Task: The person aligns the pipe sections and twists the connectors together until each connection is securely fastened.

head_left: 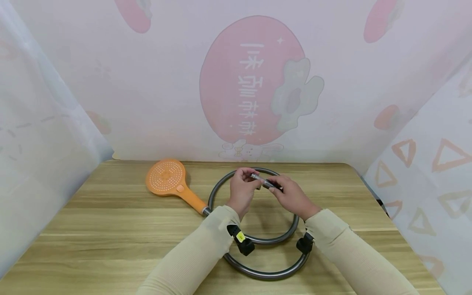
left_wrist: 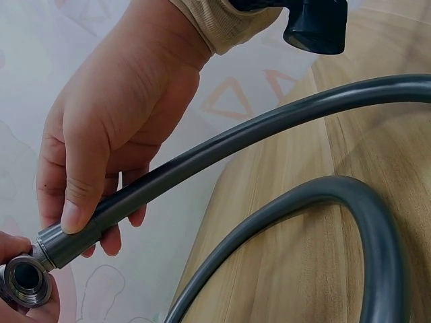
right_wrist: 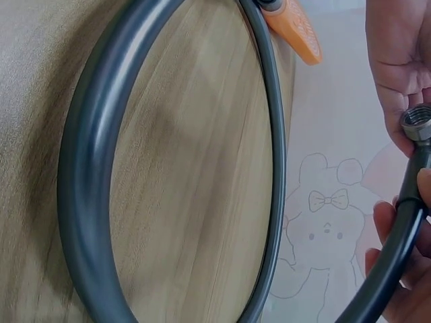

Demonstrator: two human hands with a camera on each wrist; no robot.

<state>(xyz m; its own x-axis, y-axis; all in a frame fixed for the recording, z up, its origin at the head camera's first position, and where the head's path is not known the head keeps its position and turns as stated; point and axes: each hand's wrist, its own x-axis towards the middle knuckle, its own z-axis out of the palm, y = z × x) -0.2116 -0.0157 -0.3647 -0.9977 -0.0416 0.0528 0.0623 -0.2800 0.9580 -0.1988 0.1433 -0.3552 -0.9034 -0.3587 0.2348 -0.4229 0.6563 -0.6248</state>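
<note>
Near the table's far side, my left hand [head_left: 242,191] pinches a silver metal hose nut [left_wrist: 28,281] at the end of a dark grey shower hose [head_left: 271,275]. My right hand [head_left: 293,197] grips the hose just behind that nut, its thumb along the collar in the left wrist view. The nut's threaded opening faces the camera there. Both hands are raised above the looped hose. An orange shower head [head_left: 166,178] lies to the left on the table, its handle joined to the hose's other end.
The hose loops lie across the wooden table [head_left: 103,237] beneath both forearms. A pale printed cloth [head_left: 166,102] stands behind the table, with more cloth at either side. Black wrist cameras [head_left: 245,244] hang below the sleeves.
</note>
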